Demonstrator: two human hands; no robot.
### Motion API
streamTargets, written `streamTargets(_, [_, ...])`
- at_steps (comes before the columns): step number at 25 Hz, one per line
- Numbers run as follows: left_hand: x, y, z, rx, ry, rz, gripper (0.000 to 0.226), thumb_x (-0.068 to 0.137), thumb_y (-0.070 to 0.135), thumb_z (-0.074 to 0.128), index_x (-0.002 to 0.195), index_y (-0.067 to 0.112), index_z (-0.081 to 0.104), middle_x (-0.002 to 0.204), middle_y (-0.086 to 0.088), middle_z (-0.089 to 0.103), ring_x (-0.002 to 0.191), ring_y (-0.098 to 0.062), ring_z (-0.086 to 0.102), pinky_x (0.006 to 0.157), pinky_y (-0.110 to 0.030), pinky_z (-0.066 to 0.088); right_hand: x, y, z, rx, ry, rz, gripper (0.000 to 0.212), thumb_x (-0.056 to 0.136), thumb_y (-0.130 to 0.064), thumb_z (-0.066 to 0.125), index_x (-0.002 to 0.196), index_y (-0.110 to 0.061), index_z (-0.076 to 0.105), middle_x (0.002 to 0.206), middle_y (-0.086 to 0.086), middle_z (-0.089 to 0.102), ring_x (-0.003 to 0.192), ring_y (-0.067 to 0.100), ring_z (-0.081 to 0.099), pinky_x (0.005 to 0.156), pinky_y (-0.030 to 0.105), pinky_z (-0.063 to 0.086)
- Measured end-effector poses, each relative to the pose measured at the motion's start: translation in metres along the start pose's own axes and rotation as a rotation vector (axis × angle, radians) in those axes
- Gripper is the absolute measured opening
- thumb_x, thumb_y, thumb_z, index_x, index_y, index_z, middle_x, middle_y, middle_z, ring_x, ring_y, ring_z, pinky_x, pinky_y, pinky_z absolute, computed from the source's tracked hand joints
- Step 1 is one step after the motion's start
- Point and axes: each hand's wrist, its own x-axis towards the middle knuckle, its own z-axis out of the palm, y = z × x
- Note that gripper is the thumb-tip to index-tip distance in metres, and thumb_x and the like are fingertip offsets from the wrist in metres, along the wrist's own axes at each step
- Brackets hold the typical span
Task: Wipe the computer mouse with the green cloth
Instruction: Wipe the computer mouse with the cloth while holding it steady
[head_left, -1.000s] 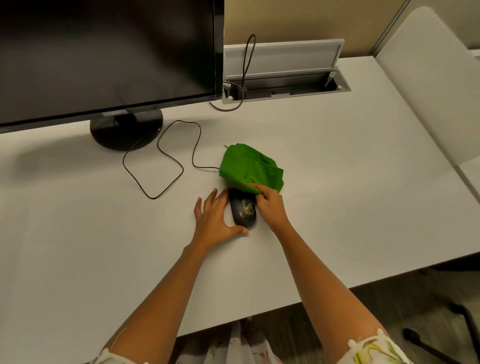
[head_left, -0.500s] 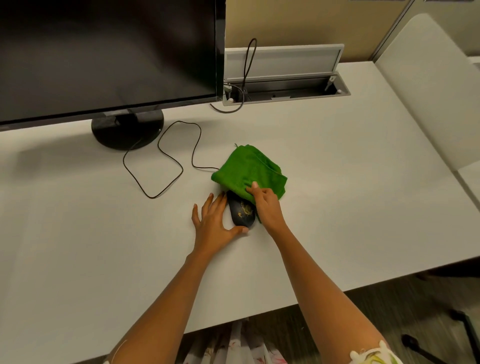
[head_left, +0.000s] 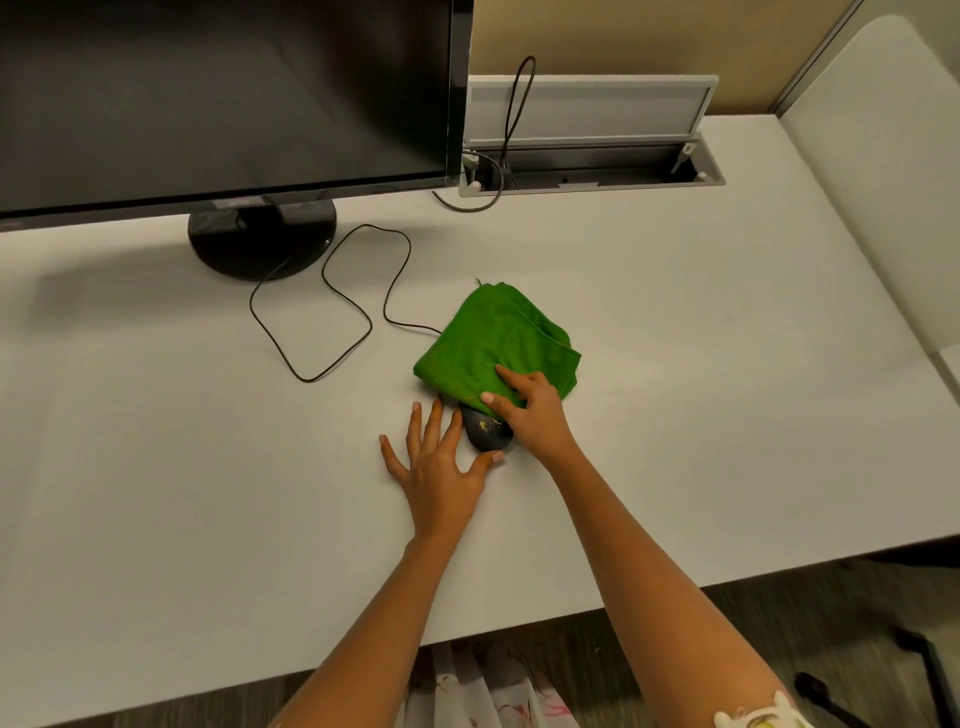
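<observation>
Two bare hands worked at a white desk (head_left: 675, 415), seen from above via head cam. Left hand (head_left: 441, 467) lay flat on the desk, fingers spread wide, its thumb tip touching the near end of a black computer mouse (head_left: 488, 434), fingers alongside the mouse's left side. Right hand (head_left: 530, 410) pressed down on a green cloth (head_left: 493, 343); index finger stretched out on top of the fabric, thumb at the cloth's near edge, other fingers curled over the cloth. Cloth was bunched and folded, draped over the front approx. half of the mouse, w/ only the mouse's rear part showing, marked by small yellowish flecks. Mouse sat near desk centre, between both hands. A thin black cable (head_left: 332, 312) looped across the desk from under the cloth toward the round monitor stand (head_left: 260, 244). Dark monitor (head_left: 223, 98) filled the upper left. Behind it to the right, an open cable hatch (head_left: 592, 171) in the desk, w/ another cord rising from it.
</observation>
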Motion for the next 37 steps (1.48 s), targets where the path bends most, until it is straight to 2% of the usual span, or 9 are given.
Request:
streamTargets(4, [0.001,0.002,-0.002,-0.008,-0.022,-0.012,0.072,0.072,0.065,0.065,0.133,0.028,0.053,0.15,0.008,0.039,0.146,-0.017,0.013,0.112,-0.059,-0.004,0.002,-0.004,-0.001,-0.002,-0.006,0.014,0.049,0.087,-0.033,0.066,0.132,-0.019,0.055,0.106,0.01,0.048,0.104,0.022,0.048,0.089,0.025,0.034])
streamTargets(9, [0.0,0.003,-0.008,-0.017,-0.033,-0.021,0.076,0.073,0.067,0.062,0.138,0.032,0.046,0.149,0.014,0.039,0.147,-0.014,0.006,0.112,-0.059,-0.008,0.007,-0.009,-0.001,0.0,0.052,0.001,0.032,0.087,-0.029,0.067,0.117,-0.017,0.065,0.106,0.012,0.06,0.095,0.018,0.053,0.079,0.025,0.039])
streamTargets(13, [-0.001,0.008,-0.004,-0.015,-0.037,-0.014,0.079,0.073,0.068,0.059,0.141,0.032,0.042,0.148,0.016,0.039,0.147,-0.012,0.004,0.112,-0.058,-0.01,0.017,-0.01,-0.005,-0.109,0.106,0.014,0.027,0.09,-0.035,0.061,0.109,-0.015,0.062,0.082,0.008,0.06,0.072,0.022,0.055,0.061,0.029,0.039])
streamTargets(17, [0.001,0.006,-0.006,-0.007,-0.037,-0.021,0.079,0.073,0.068,0.057,0.142,0.033,0.04,0.149,0.018,0.036,0.147,-0.01,0.004,0.112,-0.057,-0.01,0.021,-0.013,0.002,-0.185,0.16,0.03,0.026,0.093,-0.031,0.056,0.111,-0.011,0.059,0.089,0.017,0.068,0.08,0.031,0.06,0.064,0.032,0.043])
streamTargets(21, [0.001,0.005,-0.006,0.015,-0.056,-0.004,0.087,0.07,0.074,0.055,0.145,0.033,0.034,0.152,0.018,0.031,0.147,-0.011,0.002,0.111,-0.059,-0.009,0.017,-0.003,-0.009,0.076,0.175,0.052,0.025,0.095,-0.026,0.055,0.11,-0.006,0.059,0.09,0.012,0.062,0.08,0.022,0.053,0.064,0.026,0.037])
streamTargets(25, [0.001,0.011,-0.01,-0.06,-0.051,-0.044,0.092,0.069,0.064,0.069,0.146,0.03,0.032,0.153,0.007,0.033,0.147,-0.01,0.005,0.112,-0.057,-0.008,0.003,0.003,-0.008,0.04,0.186,-0.124,0.022,0.094,-0.018,0.057,0.111,-0.005,0.059,0.104,0.012,0.063,0.091,0.018,0.054,0.077,0.025,0.04])
streamTargets(29, [0.001,0.013,-0.014,-0.116,-0.019,-0.058,0.086,0.07,0.057,0.073,0.143,0.03,0.038,0.152,-0.003,0.035,0.146,-0.012,0.009,0.113,-0.056,-0.007,0.005,0.003,-0.001,-0.074,0.079,-0.241,0.04,0.092,0.0,0.045,0.13,-0.011,0.054,0.126,0.01,0.057,0.111,0.022,0.054,0.09,0.028,0.044])
streamTargets(34, [0.001,0.012,-0.013,-0.103,-0.024,-0.055,0.085,0.07,0.058,0.071,0.143,0.033,0.038,0.152,0.001,0.035,0.146,-0.01,0.008,0.113,-0.055,-0.007,0.002,0.005,0.002,-0.03,0.13,-0.186,0.042,0.088,0.008,0.042,0.119,-0.009,0.065,0.12,0.011,0.055,0.109,0.022,0.054,0.09,0.023,0.041])
streamTargets(37, [0.002,0.013,-0.013,-0.087,-0.025,-0.046,0.082,0.071,0.058,0.07,0.143,0.032,0.04,0.149,0.006,0.04,0.146,-0.01,0.008,0.113,-0.056,-0.007,-0.003,-0.003,0.0,0.177,0.163,-0.058,0.029,0.092,-0.006,0.047,0.105,-0.012,0.072,0.109,0.003,0.057,0.101,0.017,0.056,0.09,0.026,0.044])
